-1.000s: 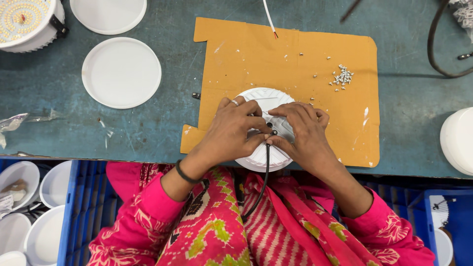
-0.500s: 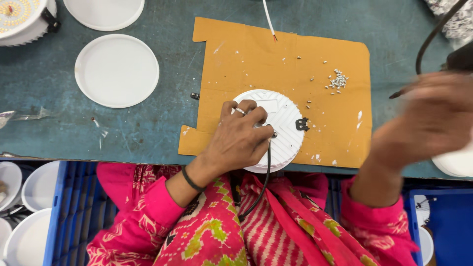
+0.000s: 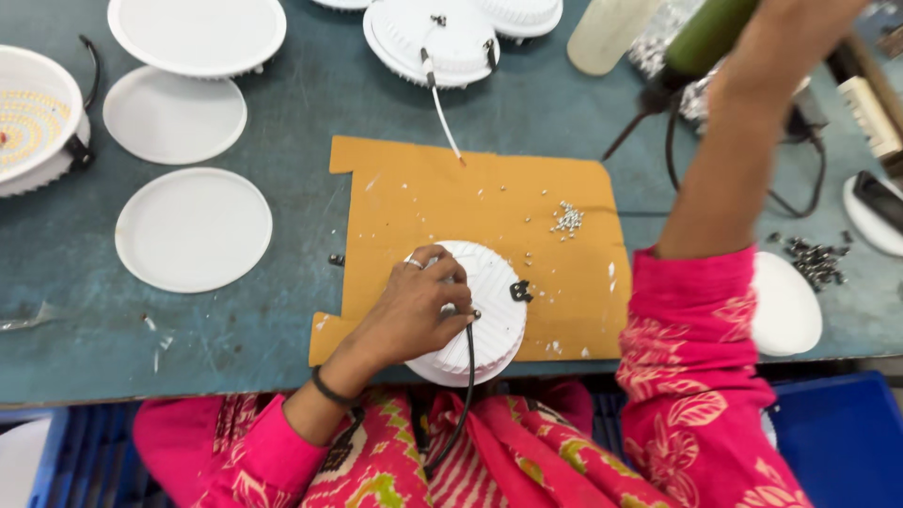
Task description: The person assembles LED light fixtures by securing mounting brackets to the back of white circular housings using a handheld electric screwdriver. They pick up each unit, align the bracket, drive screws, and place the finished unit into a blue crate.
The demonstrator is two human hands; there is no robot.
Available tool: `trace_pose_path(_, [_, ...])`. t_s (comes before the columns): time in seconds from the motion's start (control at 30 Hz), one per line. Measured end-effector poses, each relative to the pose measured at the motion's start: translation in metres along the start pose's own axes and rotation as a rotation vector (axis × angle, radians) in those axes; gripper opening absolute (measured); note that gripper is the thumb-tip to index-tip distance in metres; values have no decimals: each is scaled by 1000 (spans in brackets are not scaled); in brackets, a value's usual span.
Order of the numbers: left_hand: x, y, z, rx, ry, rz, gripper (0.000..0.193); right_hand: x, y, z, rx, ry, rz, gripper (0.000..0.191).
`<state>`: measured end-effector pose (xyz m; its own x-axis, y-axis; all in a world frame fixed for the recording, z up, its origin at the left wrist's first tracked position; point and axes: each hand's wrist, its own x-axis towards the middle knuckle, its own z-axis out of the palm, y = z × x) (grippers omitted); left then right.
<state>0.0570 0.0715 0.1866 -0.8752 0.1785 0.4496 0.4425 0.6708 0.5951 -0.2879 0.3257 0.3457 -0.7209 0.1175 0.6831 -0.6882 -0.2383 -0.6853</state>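
Note:
My left hand point(image 3: 414, 306) presses down on a round white ribbed lamp housing point(image 3: 494, 301) that lies on an orange cardboard mat point(image 3: 470, 198) at the table's near edge. A black cable point(image 3: 466, 395) runs from the housing down toward my lap, and a small black clip point(image 3: 519, 292) sits on its right side. My right hand point(image 3: 800, 19) is raised to the far upper right, mostly cut off by the frame edge, closed around a green power screwdriver point(image 3: 704, 39) with a dark cord. A small heap of silver screws point(image 3: 567, 219) lies on the mat.
White discs point(image 3: 193, 229) point(image 3: 174, 115) lie on the left, beside an open lamp showing yellow LEDs point(image 3: 33, 118). More white housings point(image 3: 430, 38) and a pale bottle point(image 3: 611, 33) stand at the back. Dark screws point(image 3: 814, 259) and a white disc point(image 3: 785, 303) are at right; blue crates point(image 3: 837, 433) below.
My right hand left the housing and swung up to the far right, where it now grips the green screwdriver. My left hand stayed on the housing. The view shifted closer.

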Motion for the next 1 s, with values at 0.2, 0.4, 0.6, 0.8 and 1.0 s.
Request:
trace_pose_path(0.2, [-1,3,0,20,-22,-40,5,-30,-6,53,68,-205,-209,47])
trace_pose_path(0.4, [-5,3,0,21,3,-14,9,-63,-44,47,211,-425,-22,52])
trace_pose_path(0.6, [-8,3,4,22,-14,-49,13,-141,-85,7,374,-559,271,63])
trace_pose_path(0.8, [-5,5,4,16,-27,-78,12,-188,-113,-3,456,-565,258,76])
trace_pose_path(1.0, [-6,6,6,7,-8,-87,11,-195,-110,7,493,-566,264,86])
